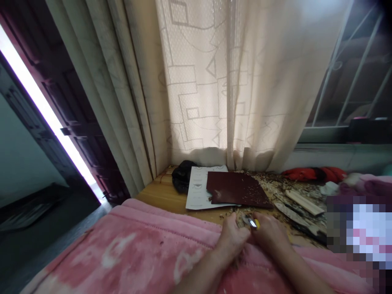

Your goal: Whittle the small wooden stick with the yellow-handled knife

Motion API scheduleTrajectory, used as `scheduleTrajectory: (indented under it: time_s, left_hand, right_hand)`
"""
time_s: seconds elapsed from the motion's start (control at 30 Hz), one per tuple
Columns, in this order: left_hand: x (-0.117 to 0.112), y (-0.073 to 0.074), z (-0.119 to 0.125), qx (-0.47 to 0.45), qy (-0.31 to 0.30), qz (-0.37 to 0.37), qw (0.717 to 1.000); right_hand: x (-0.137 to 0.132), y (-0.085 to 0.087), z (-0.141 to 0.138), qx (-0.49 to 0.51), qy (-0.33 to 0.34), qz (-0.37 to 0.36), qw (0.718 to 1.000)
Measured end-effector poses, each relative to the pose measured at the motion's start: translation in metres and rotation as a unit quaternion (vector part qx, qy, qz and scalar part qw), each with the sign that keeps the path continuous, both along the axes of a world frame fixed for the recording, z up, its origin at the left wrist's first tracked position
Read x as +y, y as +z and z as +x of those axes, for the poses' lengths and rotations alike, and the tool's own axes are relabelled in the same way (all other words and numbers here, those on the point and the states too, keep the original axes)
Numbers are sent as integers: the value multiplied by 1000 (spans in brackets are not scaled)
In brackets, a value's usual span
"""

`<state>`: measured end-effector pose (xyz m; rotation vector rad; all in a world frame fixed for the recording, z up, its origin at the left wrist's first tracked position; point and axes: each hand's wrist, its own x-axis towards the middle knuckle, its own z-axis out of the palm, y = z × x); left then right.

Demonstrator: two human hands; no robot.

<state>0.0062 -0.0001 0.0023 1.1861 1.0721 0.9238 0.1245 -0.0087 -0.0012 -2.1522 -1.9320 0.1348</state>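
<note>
My right hand (271,232) is closed around what looks like a utility knife (253,223), with a shiny metal end and a bit of yellow showing. Close beside it on the left, my left hand (231,233) has its fingers curled and thumb pressed in; whatever they grip is too small and blurred to name. Both hands meet over the edge of a pink blanket (147,237). Just beyond them, a dark red board (234,188) with a ragged left edge lies on white printed paper (196,192).
Shavings cover the wooden surface (162,194) at right, around a pale wooden strip (304,202) and a long flat blade-like piece (298,216). A black bag (181,176) and red cloth bundle (315,174) lie by the curtain (199,81). A blurred-out patch (367,232) covers the lower right.
</note>
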Motion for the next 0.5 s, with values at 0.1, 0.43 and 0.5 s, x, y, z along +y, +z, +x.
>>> scheduleTrajectory:
  time_s: [0.1,0.43,0.5]
  left_hand:
    - [0,0,0,16,31,37,999]
    - [-7,7,-1,28,-52,-6,998]
    - [-8,6,-3,27,-72,-9,997]
  right_hand:
    - [0,0,-2,-3,-9,-8,1000]
    - [-3,9,0,-11,3,-16,1000]
    - [-3,8,0,-14,2,-5,1000]
